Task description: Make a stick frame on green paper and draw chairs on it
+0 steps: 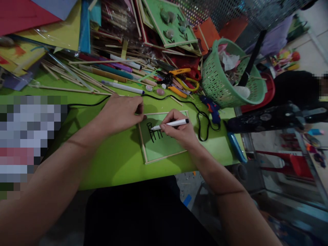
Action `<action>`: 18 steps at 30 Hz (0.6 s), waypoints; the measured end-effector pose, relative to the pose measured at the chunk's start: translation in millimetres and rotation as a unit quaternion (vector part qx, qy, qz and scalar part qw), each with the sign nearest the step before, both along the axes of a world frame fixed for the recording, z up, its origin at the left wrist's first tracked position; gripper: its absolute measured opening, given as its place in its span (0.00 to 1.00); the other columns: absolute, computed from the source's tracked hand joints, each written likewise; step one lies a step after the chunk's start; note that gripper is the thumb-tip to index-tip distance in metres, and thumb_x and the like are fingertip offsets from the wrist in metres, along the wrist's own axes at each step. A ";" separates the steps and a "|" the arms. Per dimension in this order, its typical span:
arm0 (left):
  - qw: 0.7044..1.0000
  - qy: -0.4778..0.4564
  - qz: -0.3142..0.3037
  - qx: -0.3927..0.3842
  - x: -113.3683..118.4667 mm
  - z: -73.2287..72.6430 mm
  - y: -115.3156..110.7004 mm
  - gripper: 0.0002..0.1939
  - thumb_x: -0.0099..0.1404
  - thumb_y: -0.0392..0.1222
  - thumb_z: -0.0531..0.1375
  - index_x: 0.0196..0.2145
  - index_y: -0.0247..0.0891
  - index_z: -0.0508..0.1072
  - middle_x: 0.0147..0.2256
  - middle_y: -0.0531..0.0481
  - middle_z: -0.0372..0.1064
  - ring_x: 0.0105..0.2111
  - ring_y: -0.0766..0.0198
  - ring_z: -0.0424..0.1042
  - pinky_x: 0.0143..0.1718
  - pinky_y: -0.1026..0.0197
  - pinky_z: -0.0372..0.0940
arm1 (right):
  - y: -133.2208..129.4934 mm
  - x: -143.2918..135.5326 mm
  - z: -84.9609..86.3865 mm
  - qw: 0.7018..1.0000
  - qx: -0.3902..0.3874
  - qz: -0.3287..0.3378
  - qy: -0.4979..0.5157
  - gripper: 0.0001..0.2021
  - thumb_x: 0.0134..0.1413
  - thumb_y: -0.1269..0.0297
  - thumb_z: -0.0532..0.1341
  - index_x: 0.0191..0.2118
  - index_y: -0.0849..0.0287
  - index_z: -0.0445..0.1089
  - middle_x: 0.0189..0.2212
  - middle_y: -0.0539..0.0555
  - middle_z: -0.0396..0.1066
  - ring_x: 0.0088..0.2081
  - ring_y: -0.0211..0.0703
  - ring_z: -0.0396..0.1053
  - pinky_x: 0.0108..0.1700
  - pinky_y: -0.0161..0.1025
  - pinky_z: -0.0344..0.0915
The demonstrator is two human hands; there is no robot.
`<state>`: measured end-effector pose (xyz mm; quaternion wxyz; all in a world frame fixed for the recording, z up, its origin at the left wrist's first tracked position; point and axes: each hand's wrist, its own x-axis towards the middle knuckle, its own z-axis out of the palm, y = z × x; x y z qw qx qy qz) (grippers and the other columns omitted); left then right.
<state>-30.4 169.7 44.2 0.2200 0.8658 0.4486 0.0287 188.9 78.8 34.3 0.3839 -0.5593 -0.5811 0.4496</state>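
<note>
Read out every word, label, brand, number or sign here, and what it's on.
No legible text anywhere.
Green card: black strokes, partly behind the right hand; letters or drawing, I cannot tell.
White marker: no print readable.
Pixelated patch at left: unreadable.

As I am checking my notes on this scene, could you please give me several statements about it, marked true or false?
1. The right hand holds a white marker. True.
2. The left hand is at the lower right corner of the framed green panel. False: it is at the upper left corner.
3. Black lines are drawn on the panel. True.
4. The green basket is to the left of the panel. False: it is to the right.
5. The blue glue gun lies to the right of the panel. True.
</note>
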 end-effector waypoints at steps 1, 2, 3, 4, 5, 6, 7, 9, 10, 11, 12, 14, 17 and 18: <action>1.000 -0.002 0.000 0.002 -0.1 -0.3 0.0 0.12 0.66 0.49 0.55 0.40 0.42 0.74 0.37 0.47 0.78 0.40 0.51 0.77 0.47 0.47 0.63 | 0.2 -0.2 0.1 1.000 0.002 -0.001 -0.001 0.15 0.54 0.52 0.73 0.32 0.54 0.70 0.26 0.47 0.73 0.28 0.37 0.64 0.30 0.37 0.59; 1.000 -0.003 0.003 0.001 -0.2 -1.0 0.2 0.12 0.66 0.49 0.55 0.40 0.42 0.74 0.37 0.47 0.78 0.39 0.50 0.77 0.47 0.47 0.63 | 0.4 -0.3 0.1 1.000 0.004 -0.002 -0.003 0.15 0.54 0.52 0.73 0.32 0.54 0.70 0.26 0.47 0.73 0.28 0.37 0.64 0.30 0.37 0.59; 1.000 -0.002 0.008 -0.001 -0.1 -2.0 0.6 0.12 0.65 0.49 0.56 0.39 0.43 0.74 0.36 0.47 0.78 0.39 0.50 0.77 0.47 0.47 0.63 | 0.5 -0.3 0.2 1.000 0.006 -0.003 -0.005 0.14 0.53 0.53 0.73 0.31 0.54 0.70 0.26 0.47 0.72 0.28 0.37 0.64 0.30 0.37 0.59; 1.000 -0.002 0.010 -0.004 0.0 -3.0 1.2 0.11 0.64 0.49 0.56 0.40 0.43 0.74 0.36 0.47 0.78 0.39 0.49 0.77 0.47 0.46 0.64 | 0.6 -0.1 0.2 1.000 0.008 -0.003 -0.007 0.14 0.54 0.54 0.72 0.31 0.54 0.70 0.26 0.47 0.72 0.28 0.37 0.64 0.30 0.37 0.59; 1.000 -0.001 0.011 -0.007 0.1 -3.8 1.7 0.11 0.64 0.49 0.57 0.40 0.43 0.75 0.36 0.46 0.79 0.39 0.48 0.77 0.47 0.46 0.64 | 0.6 0.1 0.2 1.000 0.009 -0.005 -0.010 0.13 0.54 0.55 0.72 0.31 0.54 0.70 0.26 0.47 0.72 0.28 0.38 0.64 0.30 0.38 0.59; 1.000 -0.002 0.008 -0.010 0.2 -4.4 2.1 0.12 0.64 0.49 0.57 0.40 0.43 0.75 0.36 0.45 0.79 0.39 0.48 0.77 0.48 0.45 0.64 | 0.6 0.4 0.2 1.000 0.008 -0.007 -0.012 0.12 0.54 0.57 0.71 0.31 0.54 0.70 0.26 0.47 0.72 0.28 0.38 0.65 0.30 0.38 0.59; 1.000 -0.004 0.007 -0.011 0.3 -4.7 2.4 0.12 0.65 0.49 0.57 0.41 0.43 0.75 0.36 0.45 0.79 0.40 0.47 0.77 0.48 0.45 0.64 | 0.5 0.8 0.2 1.000 0.007 -0.008 -0.013 0.11 0.54 0.58 0.71 0.31 0.54 0.69 0.26 0.47 0.72 0.28 0.38 0.65 0.30 0.38 0.59; 1.000 -0.007 0.009 -0.013 0.5 -4.4 2.6 0.12 0.65 0.49 0.57 0.41 0.43 0.75 0.37 0.44 0.79 0.40 0.46 0.77 0.48 0.45 0.64 | 0.4 1.5 0.1 1.000 0.006 -0.010 -0.009 0.10 0.53 0.59 0.71 0.31 0.54 0.69 0.26 0.47 0.72 0.28 0.37 0.64 0.30 0.38 0.58; 1.000 -0.007 0.011 -0.013 0.6 -3.9 2.4 0.12 0.65 0.49 0.57 0.41 0.43 0.76 0.37 0.44 0.79 0.40 0.46 0.77 0.48 0.45 0.64 | 0.4 1.7 0.1 1.000 0.008 -0.011 -0.005 0.10 0.53 0.60 0.71 0.31 0.54 0.69 0.26 0.47 0.72 0.28 0.37 0.64 0.30 0.38 0.58; 1.000 -0.006 0.014 -0.013 0.8 -3.2 2.2 0.12 0.65 0.49 0.57 0.41 0.43 0.75 0.37 0.44 0.79 0.40 0.46 0.78 0.48 0.45 0.64 | 0.4 2.0 0.0 1.000 0.009 -0.011 -0.001 0.10 0.53 0.60 0.71 0.31 0.54 0.69 0.26 0.46 0.72 0.28 0.37 0.64 0.30 0.38 0.58; 1.000 -0.003 0.017 -0.013 1.0 -2.4 2.0 0.11 0.64 0.48 0.58 0.40 0.43 0.75 0.37 0.45 0.79 0.41 0.46 0.78 0.48 0.45 0.64 | 0.4 2.1 -0.2 1.000 0.010 -0.011 0.003 0.10 0.53 0.60 0.70 0.31 0.54 0.69 0.26 0.46 0.72 0.28 0.37 0.64 0.30 0.38 0.58; 1.000 0.002 0.016 -0.015 1.5 -1.0 1.5 0.11 0.64 0.48 0.57 0.40 0.44 0.75 0.37 0.45 0.79 0.41 0.45 0.78 0.48 0.45 0.64 | 0.6 2.4 -0.5 1.000 0.010 -0.013 0.007 0.10 0.53 0.61 0.71 0.31 0.54 0.69 0.26 0.46 0.71 0.28 0.37 0.64 0.30 0.37 0.58; 1.000 0.005 0.018 -0.017 2.0 -0.1 1.1 0.10 0.64 0.48 0.58 0.40 0.44 0.75 0.37 0.45 0.79 0.40 0.46 0.77 0.48 0.45 0.64 | 1.2 2.5 -0.8 0.999 0.006 -0.012 0.029 0.12 0.54 0.58 0.72 0.31 0.54 0.69 0.25 0.46 0.72 0.26 0.36 0.63 0.29 0.38 0.58; 1.000 0.002 0.019 -0.016 2.0 -0.2 1.1 0.10 0.64 0.48 0.58 0.40 0.44 0.75 0.37 0.45 0.79 0.40 0.46 0.77 0.48 0.45 0.64 | 1.4 2.4 -0.8 0.999 0.006 -0.011 0.041 0.13 0.54 0.57 0.72 0.31 0.54 0.69 0.25 0.46 0.72 0.26 0.36 0.63 0.29 0.38 0.58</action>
